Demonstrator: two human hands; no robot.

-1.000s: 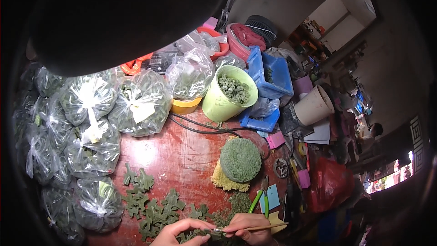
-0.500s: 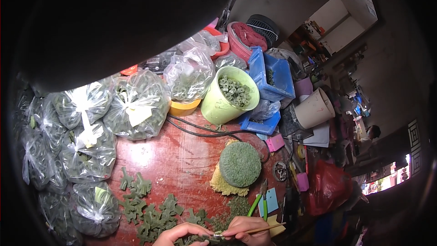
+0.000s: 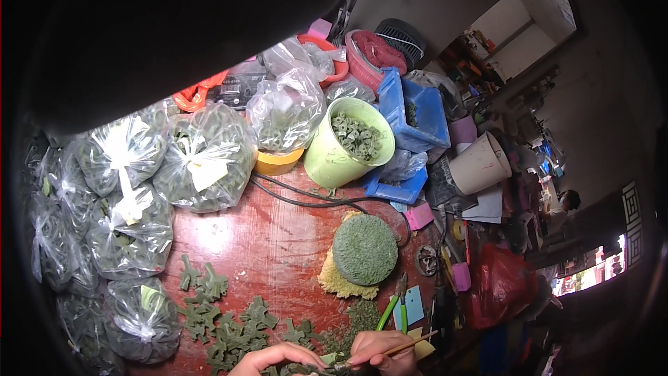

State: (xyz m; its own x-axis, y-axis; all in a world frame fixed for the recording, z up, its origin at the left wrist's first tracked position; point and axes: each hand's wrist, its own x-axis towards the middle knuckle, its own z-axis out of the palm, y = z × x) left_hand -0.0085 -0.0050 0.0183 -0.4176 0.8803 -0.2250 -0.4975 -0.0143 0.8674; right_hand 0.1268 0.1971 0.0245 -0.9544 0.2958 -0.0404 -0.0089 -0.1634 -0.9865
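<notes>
My right hand [image 3: 378, 349] is closed around a slim wooden-handled brush [image 3: 412, 342], with the handle's end sticking out to the right. Its metal collar and tip point left, toward my other hand. My left hand [image 3: 278, 356] curves over a dark green piece [image 3: 300, 369] at the lower edge, fingers bent around it; much of that piece is hidden or out of frame. Beside my left hand, a loose pile of dark green, cross-shaped pieces [image 3: 236, 334] lies on the red table [image 3: 243, 244]. Green crumbs [image 3: 362, 317] are scattered just beyond my right hand.
A round green pad [image 3: 365, 249] sits on a yellow sponge [image 3: 342, 284]. Green-handled pliers [image 3: 396, 310] lie on the right. Knotted clear bags [image 3: 132, 237] crowd the left. Behind stand a pale green bucket [image 3: 334, 150] of small pieces, a blue bin [image 3: 424, 132] and a black cable [image 3: 306, 198].
The view has shifted slightly. The brush tip has moved a little right and down, and a light green patch now shows between my hands. Both hands keep their hold.
</notes>
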